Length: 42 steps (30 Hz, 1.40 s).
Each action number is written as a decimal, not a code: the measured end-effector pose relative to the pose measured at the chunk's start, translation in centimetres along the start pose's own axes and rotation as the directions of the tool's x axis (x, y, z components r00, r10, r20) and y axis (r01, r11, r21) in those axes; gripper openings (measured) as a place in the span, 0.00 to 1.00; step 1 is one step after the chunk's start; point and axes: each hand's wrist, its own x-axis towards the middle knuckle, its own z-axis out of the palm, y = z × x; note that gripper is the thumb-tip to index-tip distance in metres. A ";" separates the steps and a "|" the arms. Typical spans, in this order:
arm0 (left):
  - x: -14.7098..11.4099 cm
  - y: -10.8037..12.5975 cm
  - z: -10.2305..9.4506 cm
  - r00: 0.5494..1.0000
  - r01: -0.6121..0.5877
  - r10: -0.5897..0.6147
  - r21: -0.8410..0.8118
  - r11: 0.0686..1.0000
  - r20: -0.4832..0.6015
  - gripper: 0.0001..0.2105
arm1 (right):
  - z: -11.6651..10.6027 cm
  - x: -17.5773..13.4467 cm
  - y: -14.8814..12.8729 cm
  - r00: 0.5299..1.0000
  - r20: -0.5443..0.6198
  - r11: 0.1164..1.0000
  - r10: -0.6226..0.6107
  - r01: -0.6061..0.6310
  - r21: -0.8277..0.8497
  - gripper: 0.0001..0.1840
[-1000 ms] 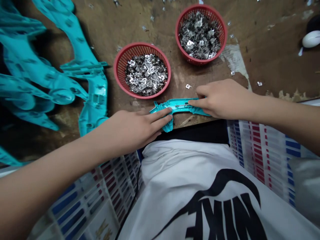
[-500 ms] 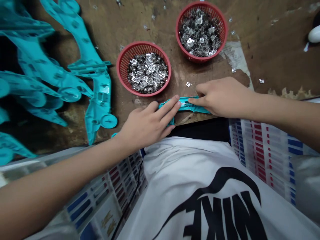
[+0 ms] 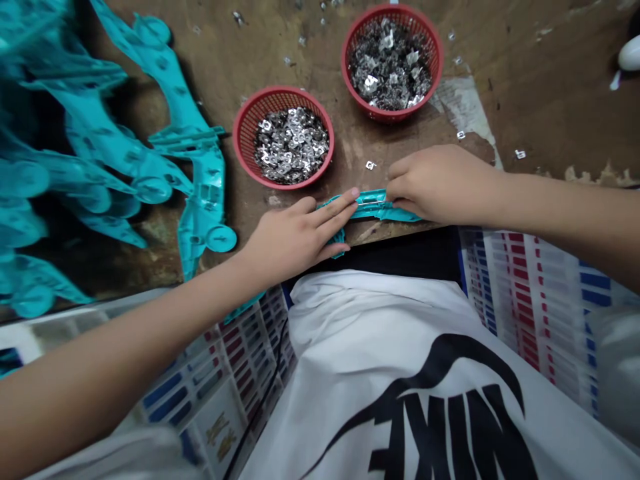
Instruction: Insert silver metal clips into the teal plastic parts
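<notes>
A turquoise plastic part [image 3: 371, 209] lies lengthwise at the table's near edge, a thin shiny metal line running along its slot. My left hand [image 3: 295, 233] holds its left end down, index and middle fingers stretched over it and the thumb on the near side. At the other end, my right hand [image 3: 440, 183] has its fingers curled and pinched against the part; whatever is between the fingertips is hidden. Just beyond the part lies a small metal clip [image 3: 371, 165]. Two red baskets stand past my hands: the nearer basket [image 3: 241, 143] and the farther basket [image 3: 347, 67] hold small metal pieces.
Many turquoise plastic parts [image 3: 170, 100] are heaped on the left of the table [image 3: 310, 40]. Loose metal clips [image 3: 520, 154] are scattered about. Plastic crates [image 3: 530, 300] stand below the table edge, and a white object [image 3: 630, 53] is at far right.
My right index finger has drawn back from the slot and curled in with the other fingers, baring more of the slot. My left hand stays on the part. The view has shifted slightly.
</notes>
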 end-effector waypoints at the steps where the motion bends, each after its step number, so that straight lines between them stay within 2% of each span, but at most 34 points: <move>1: 0.0 0.1 -0.2 1.000 0.005 -0.005 0.003 1.000 0.020 0.37 | 0.1 0.0 0.0 1.000 0.000 1.000 0.003 -0.003 0.011 0.21; 6: 0.3 0.2 -1.1 0.998 0.010 -0.011 0.014 1.000 0.069 0.37 | 0.9 0.5 0.1 1.000 0.004 0.999 -0.002 0.002 0.054 0.21; 11: 0.4 0.1 -1.5 0.994 -0.013 0.006 0.068 0.998 0.108 0.37 | 1.2 0.9 0.0 1.000 0.014 1.000 -0.002 0.002 -0.017 0.19; 14: 0.6 0.3 -1.9 0.987 -0.016 0.000 0.097 0.995 0.161 0.37 | 1.6 0.8 0.2 0.998 -0.040 0.999 -0.045 0.045 0.002 0.19; 21: 0.8 0.6 -2.6 0.982 -0.003 -0.017 0.106 0.994 0.190 0.39 | 3.2 0.9 1.3 0.978 -0.179 0.993 -0.107 0.115 0.033 0.16; 28: 0.7 0.3 -2.1 0.994 -0.001 -0.004 0.047 0.999 0.113 0.39 | 3.5 0.9 0.8 0.973 -0.217 0.996 -0.083 0.087 0.007 0.18; 33: 0.9 0.4 -2.4 0.990 -0.003 -0.008 0.081 0.997 0.138 0.38 | 3.6 1.1 1.0 0.978 -0.183 0.995 -0.099 0.101 -0.001 0.17; 38: 1.1 0.5 -2.6 0.991 0.023 -0.029 0.047 0.999 0.131 0.38 | 3.7 1.4 0.8 0.974 -0.209 0.996 -0.085 0.077 -0.042 0.18; 42: 1.3 0.1 -2.1 0.992 0.090 -0.086 -0.034 0.995 0.090 0.43 | 2.6 0.9 2.6 0.973 -0.197 0.993 -0.117 0.111 -0.040 0.17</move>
